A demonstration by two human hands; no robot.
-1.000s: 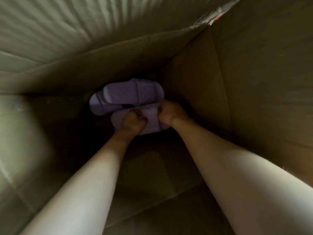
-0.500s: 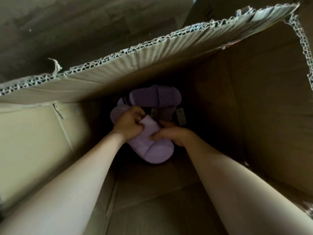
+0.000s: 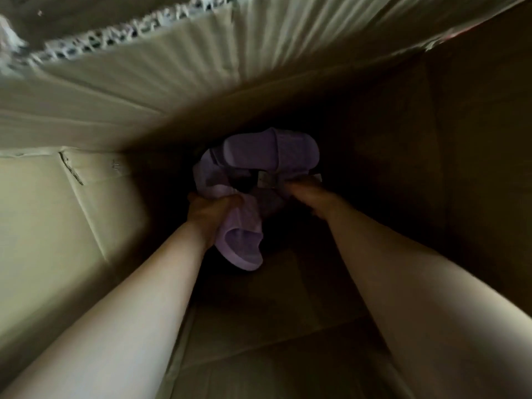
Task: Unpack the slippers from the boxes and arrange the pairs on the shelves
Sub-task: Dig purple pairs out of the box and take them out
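Observation:
Both my arms reach deep into a large cardboard box (image 3: 72,226). My left hand (image 3: 211,214) grips a purple slipper (image 3: 244,246), held with its toe end pointing toward me. More purple slippers (image 3: 267,152) lie piled at the dim far end of the box. My right hand (image 3: 305,192) is curled at the lower right edge of that pile, beside a small paper tag (image 3: 264,178); what its fingers hold is hidden in shadow.
The box walls close in on all sides, with a corrugated flap (image 3: 172,67) hanging overhead. The box floor (image 3: 273,326) below my forearms is bare cardboard with a seam. The right wall (image 3: 460,168) is dark.
My left hand has turned and pulled one slipper toward me. My right hand has left that slipper and moved farther in to the pile. The view has dipped under the flap.

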